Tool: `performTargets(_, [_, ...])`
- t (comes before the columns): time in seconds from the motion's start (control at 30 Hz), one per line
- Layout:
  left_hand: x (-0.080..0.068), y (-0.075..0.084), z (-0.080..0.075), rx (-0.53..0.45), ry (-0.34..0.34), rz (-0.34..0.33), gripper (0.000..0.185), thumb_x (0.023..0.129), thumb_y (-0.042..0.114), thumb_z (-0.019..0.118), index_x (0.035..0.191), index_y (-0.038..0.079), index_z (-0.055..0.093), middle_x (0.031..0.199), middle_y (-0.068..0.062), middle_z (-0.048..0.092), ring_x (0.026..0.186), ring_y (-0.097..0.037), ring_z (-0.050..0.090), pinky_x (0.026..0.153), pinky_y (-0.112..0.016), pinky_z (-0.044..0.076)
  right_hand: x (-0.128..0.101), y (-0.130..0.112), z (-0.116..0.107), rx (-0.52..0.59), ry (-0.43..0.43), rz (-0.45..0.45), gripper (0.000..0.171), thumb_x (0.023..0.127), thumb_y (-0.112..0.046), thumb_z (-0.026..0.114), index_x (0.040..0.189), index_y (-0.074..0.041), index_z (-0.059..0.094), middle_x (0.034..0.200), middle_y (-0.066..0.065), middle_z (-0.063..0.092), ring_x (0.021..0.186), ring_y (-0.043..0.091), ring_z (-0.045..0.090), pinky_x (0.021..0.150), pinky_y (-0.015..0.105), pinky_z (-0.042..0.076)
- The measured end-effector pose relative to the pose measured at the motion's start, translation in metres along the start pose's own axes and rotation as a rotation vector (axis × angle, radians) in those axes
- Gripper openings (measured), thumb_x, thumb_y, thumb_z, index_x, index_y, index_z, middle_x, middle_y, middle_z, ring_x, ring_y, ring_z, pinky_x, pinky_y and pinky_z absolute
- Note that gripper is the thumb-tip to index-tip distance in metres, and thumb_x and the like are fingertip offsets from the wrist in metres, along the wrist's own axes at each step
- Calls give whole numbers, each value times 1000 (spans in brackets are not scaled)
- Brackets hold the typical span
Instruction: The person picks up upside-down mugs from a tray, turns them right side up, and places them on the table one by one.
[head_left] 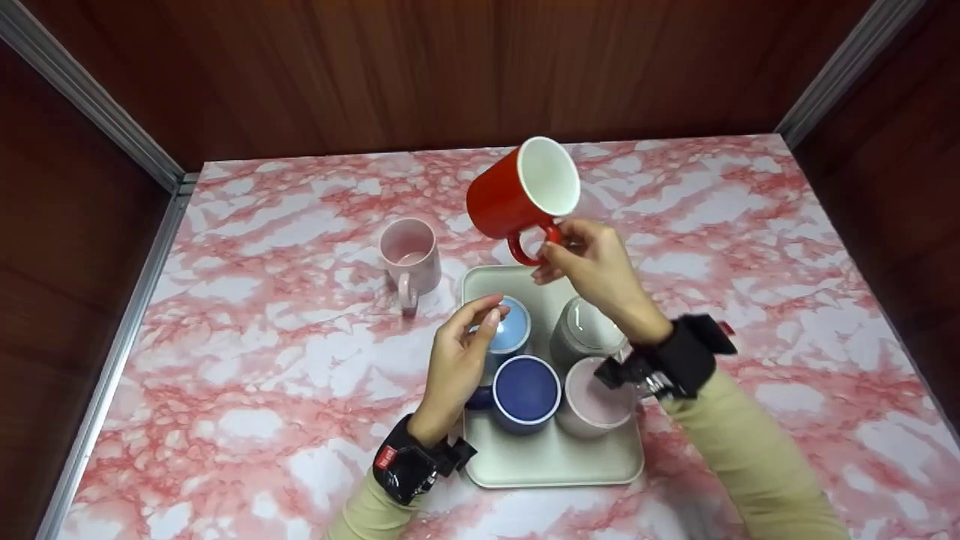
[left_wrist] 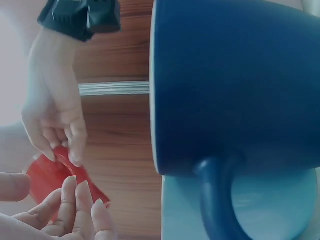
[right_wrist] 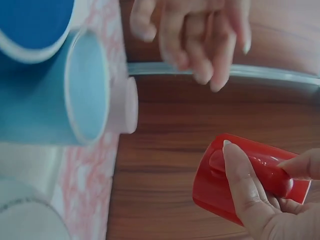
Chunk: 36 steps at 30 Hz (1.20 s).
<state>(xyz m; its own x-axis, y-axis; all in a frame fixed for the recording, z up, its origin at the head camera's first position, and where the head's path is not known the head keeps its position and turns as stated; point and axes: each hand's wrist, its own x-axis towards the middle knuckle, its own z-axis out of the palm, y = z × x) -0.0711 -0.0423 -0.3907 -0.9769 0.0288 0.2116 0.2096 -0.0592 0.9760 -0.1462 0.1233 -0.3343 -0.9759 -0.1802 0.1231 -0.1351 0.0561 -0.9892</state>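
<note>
Up in the air near the far end of the tray [head_left: 555, 469], the right hand [head_left: 600, 266] has its thumb and fingers curled on the handle [head_left: 516, 249] of a red mug [head_left: 496, 196]. That grip is closed on it, and the mug hangs tilted, its white mouth turned to the right. Lower and to the left, the left hand [head_left: 457, 356] hovers by a light blue mug [head_left: 515, 334], fingers loosely bent, thumb apart from them, with hold of nothing.

Around these, the tray carries four mugs: the light blue one at far left; a dark blue mug [head_left: 527, 394] just nearer, handle pointing left; a grey mug [head_left: 574, 341] at far right; and a pale pink mug [head_left: 589, 409] nearer, partly hidden by the right wrist's black band [head_left: 690, 356].

Left of the tray, another pink mug [head_left: 424, 266] stands upright on the red-and-white marbled worktop [head_left: 262, 375], handle towards the person. Brown wood-grain panels [head_left: 480, 75] rise behind and at both sides.
</note>
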Motion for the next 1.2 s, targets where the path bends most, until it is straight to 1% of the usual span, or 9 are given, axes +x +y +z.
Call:
performTargets(0.13, [-1, 0, -2, 8, 15, -18, 28, 92, 7, 52, 113, -11, 55, 102, -20, 62, 98, -22, 57, 82, -29, 45, 17, 7, 2, -48, -33, 40, 5, 83, 10, 49, 84, 13, 53, 76, 17, 54, 54, 20, 63, 54, 37, 53])
performTargets(0.3, [0, -2, -5, 31, 33, -40, 27, 91, 9, 54, 112, -9, 57, 101, -18, 63, 97, -20, 56, 80, -28, 44, 30, 13, 6, -111, -47, 82, 3, 82, 8, 49, 81, 9, 52, 75, 19, 56, 52, 19, 62, 52, 36, 53])
performTargets(0.47, [0, -1, -6, 38, 34, -42, 26, 91, 9, 54, 111, -7, 58, 101, -16, 63, 97, -20, 56, 80, -29, 44, 42, 18, 12, -166, -59, 140, 5, 83, 6, 51, 78, 5, 51, 70, 20, 59, 50, 19, 61, 51, 35, 53])
performTargets(0.6, [0, -1, -7, 27, 32, -56, 26, 92, 10, 54, 112, -6, 58, 101, -15, 63, 98, -19, 56, 81, -30, 43, 52, 21, 15, -234, -78, 185, 6, 85, 3, 53, 80, 6, 53, 69, 22, 60, 48, 17, 60, 52, 36, 53])
performTargets(0.77, [0, -2, -10, 3, 43, -63, 25, 92, 8, 53, 111, -6, 58, 101, -15, 64, 99, -21, 56, 83, -30, 42, 64, 26, 19, -335, -94, 214, 10, 85, 0, 53, 81, 8, 56, 68, 21, 60, 46, 19, 59, 52, 36, 53])
performTargets(0.83, [0, -2, -11, -7, 54, -59, 25, 92, 8, 53, 111, -8, 58, 100, -16, 63, 99, -22, 56, 83, -30, 42, 68, 29, 20, -376, -109, 210, 13, 85, -2, 53, 82, 10, 58, 69, 22, 62, 45, 18, 59, 52, 34, 52])
performTargets(0.93, [0, -1, -13, -7, 70, -59, 25, 92, 8, 53, 110, -9, 58, 100, -19, 63, 98, -22, 56, 83, -30, 43, 74, 33, 21, -436, -132, 198, 18, 86, -3, 53, 81, 13, 60, 71, 25, 63, 42, 13, 57, 48, 28, 51])
performTargets(1.0, [0, -2, -14, 2, 74, -59, 25, 92, 8, 52, 110, -9, 57, 100, -21, 62, 98, -22, 56, 83, -30, 43, 78, 36, 22, -455, -140, 204, 19, 86, -4, 53, 79, 12, 61, 72, 25, 63, 40, 11, 56, 45, 25, 50])
performTargets(1.2, [1, -5, -17, 49, 84, -71, 26, 92, 10, 53, 110, -7, 58, 100, -21, 61, 97, -22, 56, 81, -30, 42, 87, 45, 26, -456, -159, 270, 20, 86, -1, 50, 73, 11, 60, 61, 18, 60, 42, 16, 58, 47, 31, 52])
